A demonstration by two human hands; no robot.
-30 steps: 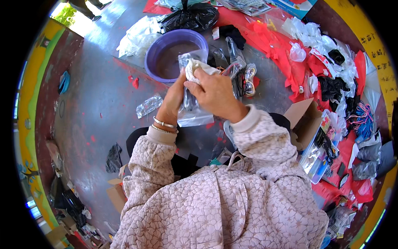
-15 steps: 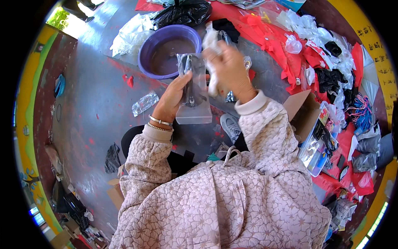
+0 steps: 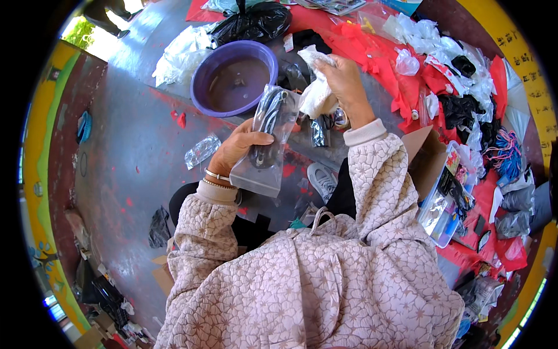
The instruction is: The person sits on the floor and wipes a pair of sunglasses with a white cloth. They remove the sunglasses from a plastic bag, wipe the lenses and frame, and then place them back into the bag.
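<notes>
A clear plastic bag (image 3: 258,174) with dark, slender, shiny things inside is gripped in my left hand (image 3: 238,145), the thumb lying across its front. What exactly the bag contains I cannot make out. My right hand (image 3: 347,84) is closed on a crumpled white cloth (image 3: 318,96), which hangs down just right of the bag's upper end. Beyond the bag stands a purple basin (image 3: 200,96) with murky water in it. Below the cloth, a small clear packet with something dark in it (image 3: 318,132) lies on the ground.
An empty-looking clear wrapper (image 3: 202,151) lies to the left. Black bag (image 3: 253,26) and white bags (image 3: 181,55) sit behind the basin. On the right are red sheeting (image 3: 372,61), a cardboard box (image 3: 423,157) and a plastic bin (image 3: 440,218) of small goods. My shoe (image 3: 321,179) is close below.
My right hand has drawn the cloth away from the bag, up and to the right. My left hand has tilted the bag and lowered it slightly.
</notes>
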